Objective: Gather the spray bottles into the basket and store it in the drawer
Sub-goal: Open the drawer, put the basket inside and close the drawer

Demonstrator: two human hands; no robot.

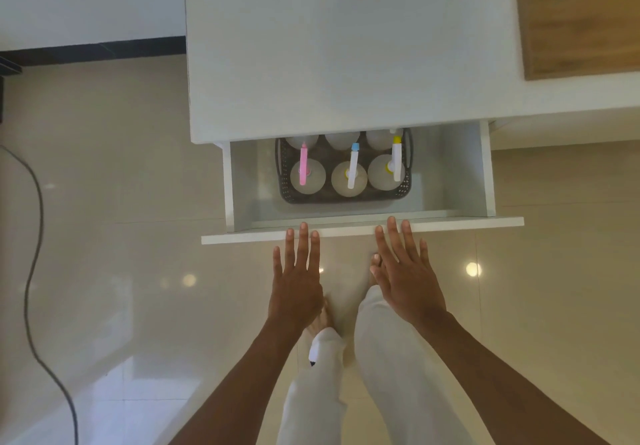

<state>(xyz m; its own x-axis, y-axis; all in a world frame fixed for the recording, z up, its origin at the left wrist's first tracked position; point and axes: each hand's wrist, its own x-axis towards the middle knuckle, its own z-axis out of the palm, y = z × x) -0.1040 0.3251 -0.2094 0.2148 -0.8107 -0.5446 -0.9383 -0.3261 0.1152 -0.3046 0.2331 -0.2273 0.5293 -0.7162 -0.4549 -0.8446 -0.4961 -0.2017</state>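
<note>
A dark perforated basket [346, 198] sits inside the open white drawer [363, 228], partly under the cabinet top. Several clear spray bottles stand upright in it: one with a pink head [303, 169], one with a blue-tipped white head [353, 171], one with a yellow-tipped white head [396, 164]; the back row is half hidden. My left hand [296, 278] and my right hand [403, 271] are flat with fingers spread, fingertips at the drawer's front panel, holding nothing.
The white cabinet top [346, 46] overhangs the drawer. A wooden surface [581, 18] lies at the upper right. A grey cable [34, 236] snakes over the glossy tiled floor on the left. My legs in white trousers [381, 375] stand below the drawer.
</note>
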